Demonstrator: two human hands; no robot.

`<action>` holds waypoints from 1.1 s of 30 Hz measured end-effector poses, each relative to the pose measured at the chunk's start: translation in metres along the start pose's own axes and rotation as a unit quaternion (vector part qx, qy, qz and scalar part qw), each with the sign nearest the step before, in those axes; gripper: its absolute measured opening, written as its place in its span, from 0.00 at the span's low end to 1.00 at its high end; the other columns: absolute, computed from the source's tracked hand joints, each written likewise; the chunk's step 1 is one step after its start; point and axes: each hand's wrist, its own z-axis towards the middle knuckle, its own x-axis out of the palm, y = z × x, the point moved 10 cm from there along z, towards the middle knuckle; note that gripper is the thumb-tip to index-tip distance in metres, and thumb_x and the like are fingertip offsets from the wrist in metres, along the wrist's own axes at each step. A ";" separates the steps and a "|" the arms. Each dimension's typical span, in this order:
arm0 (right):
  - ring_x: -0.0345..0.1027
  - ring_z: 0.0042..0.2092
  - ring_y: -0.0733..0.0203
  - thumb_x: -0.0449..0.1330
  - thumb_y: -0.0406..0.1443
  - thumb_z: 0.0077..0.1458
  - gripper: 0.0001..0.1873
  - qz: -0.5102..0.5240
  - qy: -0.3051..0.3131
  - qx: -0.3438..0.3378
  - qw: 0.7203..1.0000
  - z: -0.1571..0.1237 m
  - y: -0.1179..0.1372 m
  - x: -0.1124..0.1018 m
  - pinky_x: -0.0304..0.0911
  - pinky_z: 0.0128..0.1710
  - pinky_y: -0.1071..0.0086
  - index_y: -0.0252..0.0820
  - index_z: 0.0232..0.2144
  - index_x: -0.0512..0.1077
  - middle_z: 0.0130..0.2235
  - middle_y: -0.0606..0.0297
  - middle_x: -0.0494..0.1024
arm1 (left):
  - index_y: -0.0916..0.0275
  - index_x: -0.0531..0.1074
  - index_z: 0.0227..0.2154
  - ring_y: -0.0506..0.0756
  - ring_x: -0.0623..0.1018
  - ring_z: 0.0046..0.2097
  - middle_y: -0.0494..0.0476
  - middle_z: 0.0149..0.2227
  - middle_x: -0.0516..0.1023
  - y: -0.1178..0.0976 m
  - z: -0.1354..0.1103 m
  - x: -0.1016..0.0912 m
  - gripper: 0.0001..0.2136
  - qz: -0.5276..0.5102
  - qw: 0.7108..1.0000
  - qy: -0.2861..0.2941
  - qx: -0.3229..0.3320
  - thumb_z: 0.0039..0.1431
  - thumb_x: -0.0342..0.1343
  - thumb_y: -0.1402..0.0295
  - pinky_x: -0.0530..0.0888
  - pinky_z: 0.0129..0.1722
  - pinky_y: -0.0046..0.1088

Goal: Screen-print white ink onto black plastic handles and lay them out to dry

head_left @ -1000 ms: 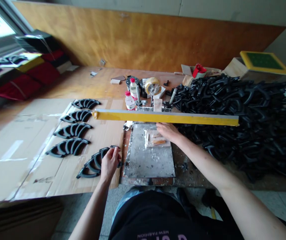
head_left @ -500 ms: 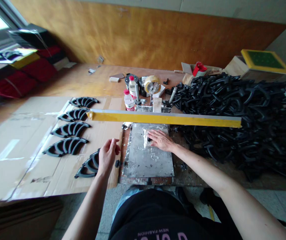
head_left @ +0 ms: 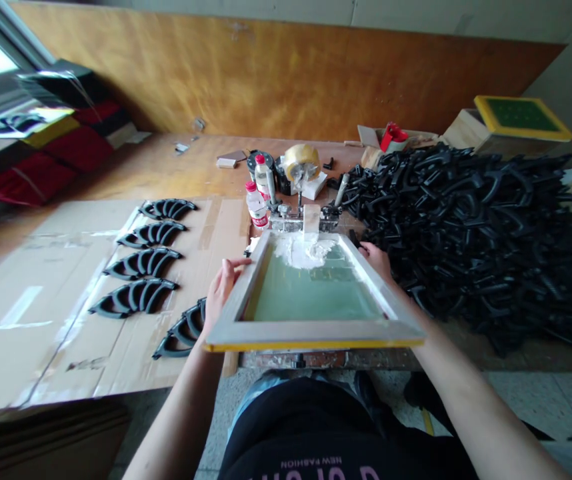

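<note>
I have one screen frame [head_left: 316,331] between the two hands, with greenish mesh [head_left: 311,297] and white paste [head_left: 311,253] at its far end; its side rails run from the body out to the clamp [head_left: 282,217] just beyond it, though foreshortening keeps me from being sure which axis is longer; it lies to the right of the left hand's [head_left: 220,288] fingers and to the left of the right hand's [head_left: 377,260], and I judge neither hand plainly nearer; the left fingers are partly curled, tips at the frame's left rail; the right ones are bent beside its right rail, one dark piece [head_left: 355,238] near their tips; whether either hand clamps anything I cannot tell.

Beyond the frame I count two red-capped bottles [head_left: 258,205] and one tape roll [head_left: 301,160]; left of it, on cardboard [head_left: 71,267], five fanned groups of black curved parts [head_left: 136,297], the nearest partly behind the left arm; right of it, one heap of black parts [head_left: 476,233], too tangled to count, and one yellow-rimmed green panel [head_left: 523,119] past that.
</note>
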 end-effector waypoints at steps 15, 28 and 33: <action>0.67 0.43 0.54 0.56 0.30 0.58 0.06 -0.103 0.179 -0.226 0.952 -0.002 0.155 0.066 0.61 0.44 0.64 0.35 0.38 0.71 0.40 0.53 0.76 | 0.57 0.65 0.60 0.52 0.75 0.30 0.53 0.33 0.79 0.140 -0.005 -0.003 0.35 0.111 0.985 0.065 -0.110 0.51 0.56 0.46 0.67 0.26 0.25; 0.65 0.43 0.55 0.56 0.25 0.54 0.07 -0.005 0.169 -0.371 0.913 -0.054 0.177 0.045 0.60 0.41 0.66 0.38 0.32 0.72 0.36 0.58 0.74 | 0.58 0.66 0.58 0.54 0.76 0.31 0.53 0.31 0.78 0.133 -0.008 -0.003 0.33 0.103 0.988 0.066 -0.099 0.53 0.56 0.46 0.70 0.29 0.27; 0.67 0.44 0.56 0.58 0.31 0.58 0.06 0.021 0.184 -0.366 0.912 -0.061 0.174 0.044 0.62 0.45 0.65 0.40 0.38 0.74 0.38 0.59 0.76 | 0.59 0.66 0.58 0.54 0.76 0.31 0.54 0.33 0.79 0.122 -0.011 -0.001 0.33 0.088 0.988 0.067 -0.112 0.52 0.58 0.47 0.68 0.28 0.26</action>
